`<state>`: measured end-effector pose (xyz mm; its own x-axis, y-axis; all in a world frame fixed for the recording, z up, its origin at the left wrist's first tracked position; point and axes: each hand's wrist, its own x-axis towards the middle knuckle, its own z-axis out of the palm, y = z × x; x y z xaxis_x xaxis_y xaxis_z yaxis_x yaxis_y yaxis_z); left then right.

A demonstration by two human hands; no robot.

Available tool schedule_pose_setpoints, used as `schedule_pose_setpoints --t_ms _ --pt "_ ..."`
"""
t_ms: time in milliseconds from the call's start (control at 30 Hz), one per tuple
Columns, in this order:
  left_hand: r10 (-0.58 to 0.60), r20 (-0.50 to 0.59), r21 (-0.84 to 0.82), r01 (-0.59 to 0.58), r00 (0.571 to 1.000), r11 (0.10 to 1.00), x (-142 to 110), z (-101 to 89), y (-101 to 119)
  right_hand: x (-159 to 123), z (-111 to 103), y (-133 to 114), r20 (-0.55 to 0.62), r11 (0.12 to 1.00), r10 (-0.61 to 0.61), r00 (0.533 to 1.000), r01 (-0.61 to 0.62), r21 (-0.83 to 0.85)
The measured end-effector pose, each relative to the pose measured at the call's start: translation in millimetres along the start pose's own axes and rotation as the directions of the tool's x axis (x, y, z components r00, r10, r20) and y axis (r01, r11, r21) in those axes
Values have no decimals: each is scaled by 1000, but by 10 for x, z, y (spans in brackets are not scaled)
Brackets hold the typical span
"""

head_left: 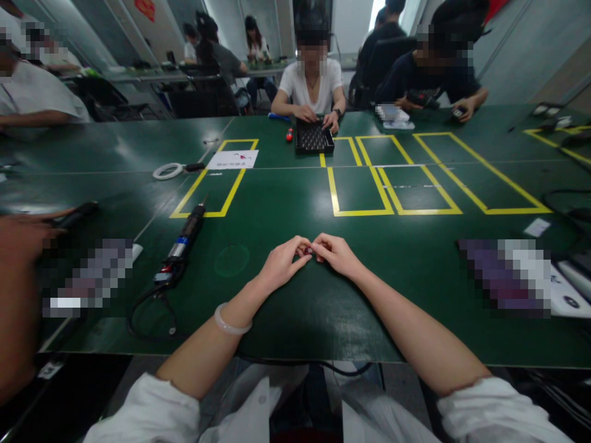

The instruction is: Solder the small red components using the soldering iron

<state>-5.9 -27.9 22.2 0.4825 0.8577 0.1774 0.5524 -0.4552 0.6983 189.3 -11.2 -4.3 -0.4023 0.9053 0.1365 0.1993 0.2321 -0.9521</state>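
Note:
Over the green table, my left hand and my right hand meet at their fingertips. Between them is a tiny dark item, too small to name. The left fingers are curled and pinched around it. My right thumb and forefinger press together at its other side, and what they grip is mostly hidden. Left of my hands lies an electric screwdriver with a blue band, its bit pointing away from me and its cable curling toward the table's front edge.
Yellow tape rectangles mark the table. Opposite, a person's hands work in a black tray beside a small red item. A white sheet and a white cable coil lie left. Another person's arm reaches in at left.

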Motion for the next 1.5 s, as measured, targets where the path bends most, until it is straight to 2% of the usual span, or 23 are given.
schedule_pose_setpoints --t_ms 267,433,633,867,967,1067,1167,1300,1367,1433,1500 --pt "-22 -38 45 24 999 999 2 -25 23 10 20 24 -42 997 -39 998 42 59" --pt "-52 -62 66 56 997 996 6 -39 -1 11 17 5 -31 997 -79 996 78 -17" --pt "-54 -32 52 56 998 997 9 -49 4 7 17 7 -21 994 -95 995 94 -49" --pt "-54 -12 71 55 998 996 7 -31 -7 17 8 17 -27 996 -71 997 69 -63" --pt "-50 -30 102 53 998 993 13 -80 40 26 0 25 -44 998 -53 998 51 -34" --pt "-61 -78 165 73 995 984 -5 -248 120 30 -2 27 -37 999 -34 999 34 -6" --pt "-102 -153 263 140 983 954 -96 -540 136 28 2 21 -25 1000 -15 1000 15 13" --pt "-177 -262 409 275 949 870 -409 -1008 -101 20 8 -3 -18 999 -4 1000 4 32" --pt "-237 -319 509 377 918 774 -652 -1230 -318 17 10 -16 -14 1000 -9 1000 9 29" --pt "-364 -389 597 532 846 600 -933 -1424 -550 17 11 -26 -14 1000 -14 1000 14 22" --pt "-445 -440 650 618 780 441 -1218 -1577 -749 17 11 -29 -19 1000 -13 1000 14 21"
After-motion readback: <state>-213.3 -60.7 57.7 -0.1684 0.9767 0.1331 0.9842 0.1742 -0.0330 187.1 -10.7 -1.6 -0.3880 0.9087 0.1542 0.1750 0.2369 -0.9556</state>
